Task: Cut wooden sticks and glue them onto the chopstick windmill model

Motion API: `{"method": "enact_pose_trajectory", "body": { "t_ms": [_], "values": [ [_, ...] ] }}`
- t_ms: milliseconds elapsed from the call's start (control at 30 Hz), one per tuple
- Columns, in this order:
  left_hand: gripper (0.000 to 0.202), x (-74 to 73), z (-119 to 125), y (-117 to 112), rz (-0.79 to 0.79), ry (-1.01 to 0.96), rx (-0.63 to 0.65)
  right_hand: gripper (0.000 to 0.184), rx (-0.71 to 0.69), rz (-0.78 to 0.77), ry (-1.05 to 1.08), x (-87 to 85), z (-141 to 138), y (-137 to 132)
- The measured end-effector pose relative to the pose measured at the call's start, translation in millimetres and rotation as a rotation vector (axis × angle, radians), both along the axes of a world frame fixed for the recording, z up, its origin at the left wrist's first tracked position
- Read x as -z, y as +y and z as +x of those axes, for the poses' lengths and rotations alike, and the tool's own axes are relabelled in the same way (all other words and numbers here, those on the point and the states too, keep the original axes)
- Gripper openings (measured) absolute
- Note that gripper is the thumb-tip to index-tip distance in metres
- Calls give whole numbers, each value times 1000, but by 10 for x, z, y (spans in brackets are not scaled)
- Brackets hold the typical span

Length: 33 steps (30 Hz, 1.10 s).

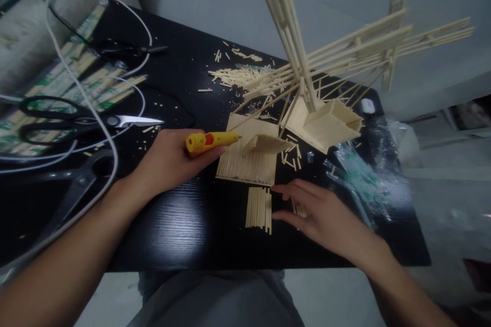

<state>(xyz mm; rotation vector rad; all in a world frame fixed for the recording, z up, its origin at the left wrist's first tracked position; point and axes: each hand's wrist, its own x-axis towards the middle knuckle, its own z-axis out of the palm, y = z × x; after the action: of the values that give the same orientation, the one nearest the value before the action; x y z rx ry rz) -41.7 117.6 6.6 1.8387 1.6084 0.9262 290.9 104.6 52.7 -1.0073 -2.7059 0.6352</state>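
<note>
In my left hand (176, 158) is a yellow glue gun (215, 140), its nozzle pointing right over a flat panel of wooden sticks (233, 163). A small upright wooden piece (264, 145) stands on that panel. Just below it lies a row of short wooden sticks (258, 208), side by side with uneven lower ends. My right hand (318, 209) is at the right end of this row, thumb and forefinger apart and close to the last stick; contact is hard to tell. More short sticks (299, 208) lie partly hidden under that hand.
A tall wooden stick structure (293, 36) with long arms rises behind the panel. Cut stick pieces (241, 77) are heaped at the back. On the left are black-handled scissors (92, 121), a white cable (82, 92) and bundled sticks (88, 74). Clear plastic wrapping (364, 173) lies right.
</note>
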Motion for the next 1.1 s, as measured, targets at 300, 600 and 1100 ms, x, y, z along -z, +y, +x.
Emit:
{"method": "enact_pose_trajectory", "body": {
  "t_ms": [300,600,1100],
  "values": [
    [42,-31,12,2,-22,82,-20,63,156,-137,-123,267,60,-307],
    [43,-32,-1,-15,4,79,-62,51,292,-302,19,271,44,-354],
    [55,-21,-58,10,-119,142,102,16,347,-9,596,-177,-456,279]
  ]
}}
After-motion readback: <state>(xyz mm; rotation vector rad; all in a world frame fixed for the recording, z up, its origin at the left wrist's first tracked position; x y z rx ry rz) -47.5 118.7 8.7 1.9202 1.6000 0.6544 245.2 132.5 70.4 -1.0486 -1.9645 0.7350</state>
